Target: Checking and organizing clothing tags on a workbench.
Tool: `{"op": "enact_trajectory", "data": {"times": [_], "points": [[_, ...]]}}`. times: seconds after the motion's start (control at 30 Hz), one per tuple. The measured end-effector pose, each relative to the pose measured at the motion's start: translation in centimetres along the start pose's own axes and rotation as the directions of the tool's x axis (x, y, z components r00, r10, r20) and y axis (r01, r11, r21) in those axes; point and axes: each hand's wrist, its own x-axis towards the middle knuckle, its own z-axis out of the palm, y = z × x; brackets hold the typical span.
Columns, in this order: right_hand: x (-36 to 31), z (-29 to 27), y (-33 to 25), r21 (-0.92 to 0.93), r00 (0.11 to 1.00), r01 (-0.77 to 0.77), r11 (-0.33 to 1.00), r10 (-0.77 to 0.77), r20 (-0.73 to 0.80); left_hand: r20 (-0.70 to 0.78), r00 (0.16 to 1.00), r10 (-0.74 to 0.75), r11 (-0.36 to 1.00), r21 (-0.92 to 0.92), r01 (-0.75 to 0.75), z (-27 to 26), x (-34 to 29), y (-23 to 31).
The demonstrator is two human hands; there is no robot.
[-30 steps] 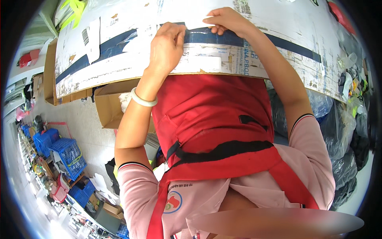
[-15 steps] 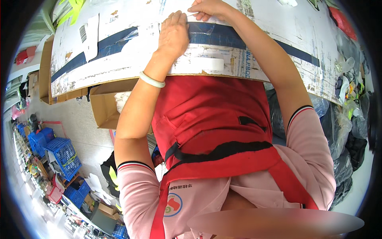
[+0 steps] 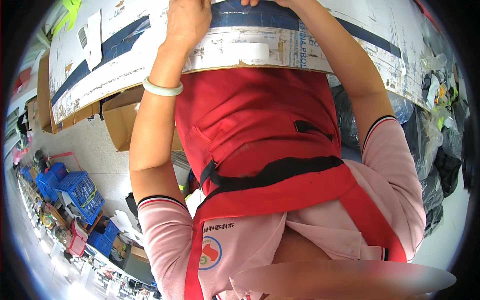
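Note:
My left hand (image 3: 189,21) rests on a large, worn white cardboard sheet (image 3: 220,37) with a dark blue band of tape (image 3: 250,19) across it. The top edge of the picture cuts off its fingers. A pale bangle (image 3: 162,88) circles that wrist. Only a few curled fingertips and the heel of my right hand (image 3: 286,2) show at the top edge, above the blue band; whatever it may hold is out of sight.
A paper slip (image 3: 94,40) lies on the sheet's left part. Below the sheet's left side stands an open cardboard box (image 3: 120,117). Blue crates (image 3: 82,195) stand farther left on the floor. Plastic bags (image 3: 420,150) are heaped at the right.
Both hands have shifted up in the picture, partly out of view, and the left lies farther left. The sheet also appears higher. The thin thing at my right fingertips has left the view.

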Motion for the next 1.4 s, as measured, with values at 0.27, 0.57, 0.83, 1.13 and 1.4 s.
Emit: {"op": "enact_trajectory", "data": {"times": [0.27, 0.57, 0.83, 1.13, 1.4], "points": [[-5.0, 0.6, 0.4, 0.108, 0.99, -0.065, 0.992, 0.05, 0.135, 0.56, 0.795, -0.234, 0.729, -0.441, 0.524, -0.2, -2.0, -0.5], [-12.1, 4.4, 2.0, -0.482, 0.921, 0.294, 0.825, -0.38, -0.087, 0.398, 0.787, -0.472, 0.546, -0.569, 0.615, -2.9, -4.6, 0.3], [-12.9, 7.1, 4.8, -0.606, 0.876, 0.372, 0.703, -0.482, -0.021, 0.358, 0.767, -0.533, 0.466, -0.632, 0.619, -5.2, -8.9, 1.6], [-7.6, 4.8, 1.5, -0.634, 0.87, 0.323, 0.702, -0.484, -0.092, 0.477, 0.741, -0.474, 0.467, -0.577, 0.67, -2.7, -11.5, 2.7], [-7.6, 3.5, 1.5, -0.387, 0.846, 0.369, 0.845, -0.478, -0.237, 0.516, 0.745, -0.423, 0.5, -0.553, 0.667, -1.7, -11.9, 3.3]]}}
